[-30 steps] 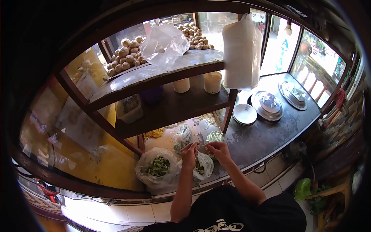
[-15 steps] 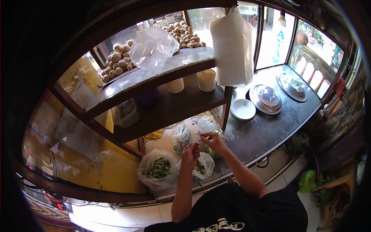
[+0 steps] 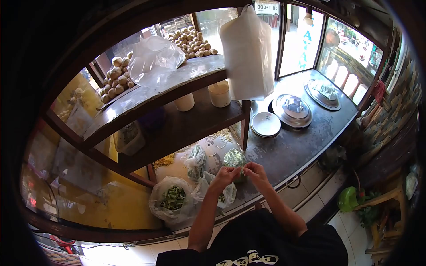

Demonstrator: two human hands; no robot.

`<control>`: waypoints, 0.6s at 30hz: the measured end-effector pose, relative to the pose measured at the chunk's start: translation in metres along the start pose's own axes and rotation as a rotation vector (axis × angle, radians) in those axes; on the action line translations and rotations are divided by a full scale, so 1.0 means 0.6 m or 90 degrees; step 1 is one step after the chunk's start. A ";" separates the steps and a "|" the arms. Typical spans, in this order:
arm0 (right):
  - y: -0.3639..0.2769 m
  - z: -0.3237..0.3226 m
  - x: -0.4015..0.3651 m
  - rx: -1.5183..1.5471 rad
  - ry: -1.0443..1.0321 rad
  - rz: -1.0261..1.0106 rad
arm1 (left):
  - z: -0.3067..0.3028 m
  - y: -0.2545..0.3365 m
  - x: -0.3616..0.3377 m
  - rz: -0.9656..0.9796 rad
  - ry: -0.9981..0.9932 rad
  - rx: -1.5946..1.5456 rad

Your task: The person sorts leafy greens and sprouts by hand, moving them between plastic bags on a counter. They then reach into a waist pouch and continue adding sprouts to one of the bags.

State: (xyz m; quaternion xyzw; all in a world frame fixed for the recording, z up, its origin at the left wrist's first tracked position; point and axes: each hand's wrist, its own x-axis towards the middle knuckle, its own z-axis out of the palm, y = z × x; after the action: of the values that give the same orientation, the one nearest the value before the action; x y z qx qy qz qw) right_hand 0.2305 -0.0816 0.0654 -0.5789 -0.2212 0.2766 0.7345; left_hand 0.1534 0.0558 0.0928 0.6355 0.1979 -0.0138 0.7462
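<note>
My left hand (image 3: pixel 224 174) and my right hand (image 3: pixel 256 170) meet fingertip to fingertip at the near edge of the metal counter (image 3: pixel 284 155). Both pinch the bottom of a small clear bag of greens (image 3: pixel 234 157) that lies just beyond them. Under my left forearm lies another small bag of greens (image 3: pixel 227 193). A knotted bag of greens (image 3: pixel 196 158) stands to the left. Further left, a large bag of cut green leaves (image 3: pixel 172 198) gapes wide at the top.
A stack of white plates (image 3: pixel 265 124) and two steel pot lids (image 3: pixel 291 108) (image 3: pixel 322 91) sit on the counter to the right. A white bundle of plastic bags (image 3: pixel 247 53) hangs above. Shelves hold two cups (image 3: pixel 220 93), piled meatballs (image 3: pixel 191 40) and a crumpled clear bag (image 3: pixel 153 57).
My right hand reached out past the bags, then came back. Both hands now meet on the small bag of greens. The view has shifted a little to the right.
</note>
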 end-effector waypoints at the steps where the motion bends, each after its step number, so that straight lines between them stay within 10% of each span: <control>1: -0.002 -0.012 -0.004 0.031 0.018 0.007 | 0.003 -0.001 0.010 -0.010 -0.010 0.002; 18: -0.063 -0.010 -0.009 -0.065 0.082 -0.022 | 0.055 0.016 0.032 0.037 -0.033 -0.025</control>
State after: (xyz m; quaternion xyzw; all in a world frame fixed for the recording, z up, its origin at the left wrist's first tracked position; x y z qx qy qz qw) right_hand 0.2362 -0.0965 0.1008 -0.6281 -0.1972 0.2141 0.7216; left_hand 0.1827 0.0307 0.0995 0.6254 0.1602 -0.0050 0.7637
